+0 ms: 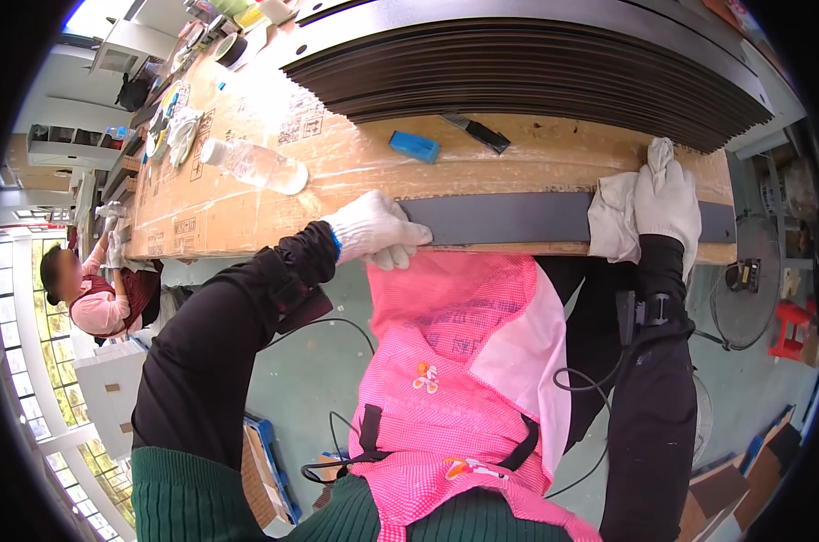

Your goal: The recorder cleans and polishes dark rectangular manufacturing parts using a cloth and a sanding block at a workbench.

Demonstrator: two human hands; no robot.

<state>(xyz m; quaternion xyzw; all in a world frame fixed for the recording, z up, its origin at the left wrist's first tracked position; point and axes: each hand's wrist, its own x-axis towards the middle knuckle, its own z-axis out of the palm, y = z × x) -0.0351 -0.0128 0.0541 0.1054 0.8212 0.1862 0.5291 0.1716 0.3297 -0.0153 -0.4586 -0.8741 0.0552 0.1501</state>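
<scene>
A long flat dark grey strip (504, 219) lies along the near edge of the cardboard-covered table (337, 163). My left hand (378, 230), in a white knitted glove, is closed on the strip's left end, thumb on top. Toward the other end, my right hand (667, 199), also gloved, presses a white cloth (613, 217) onto the strip's face. The cloth is bunched under and beside the fingers. Just beyond the strip are a small blue block (415, 146) and a dark, narrow tool (484, 134) whose kind I cannot make out.
A tall stack of dark strips (536, 72) fills the table's far side. A transparent bottle (260, 167) lies at the left, with gloves (183, 131) and tape (230, 49) farther off. A person (102, 289) works at far left. A fan (748, 280) and red stool (792, 329) stand right.
</scene>
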